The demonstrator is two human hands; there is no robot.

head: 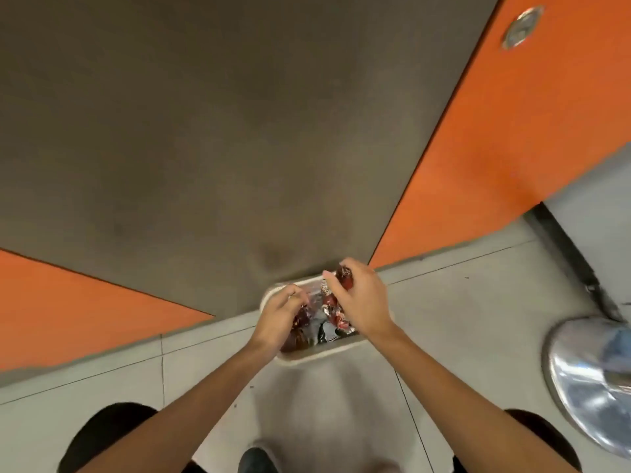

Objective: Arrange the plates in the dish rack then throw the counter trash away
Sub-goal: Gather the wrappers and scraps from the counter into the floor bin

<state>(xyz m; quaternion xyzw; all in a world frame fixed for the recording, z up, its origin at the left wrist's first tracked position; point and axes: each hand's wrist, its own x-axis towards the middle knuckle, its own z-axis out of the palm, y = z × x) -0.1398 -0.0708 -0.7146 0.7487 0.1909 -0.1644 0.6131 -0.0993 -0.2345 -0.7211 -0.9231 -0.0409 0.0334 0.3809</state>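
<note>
Over the bin (pixel 317 356), so both drop inside, our left hand (pixel 278 319) grips a dark wrapper (pixel 302 318); our right hand (pixel 363 302) pinches a red wrapper (pixel 344 278).

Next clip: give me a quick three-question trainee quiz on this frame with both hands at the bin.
1. True or false: the right hand holds a crumpled shiny red wrapper above the cream-rimmed oval trash bin.
2. Multiple choice: the left hand is A) flat on the floor tiles; B) closed, its grip on a dark red crumpled wrapper at the bin's mouth; C) pressing an orange panel.
3. Fill in: the shiny round metal base on the floor lies to the person's ____.

Key: 1 true; 2 B; 3 right.
</note>
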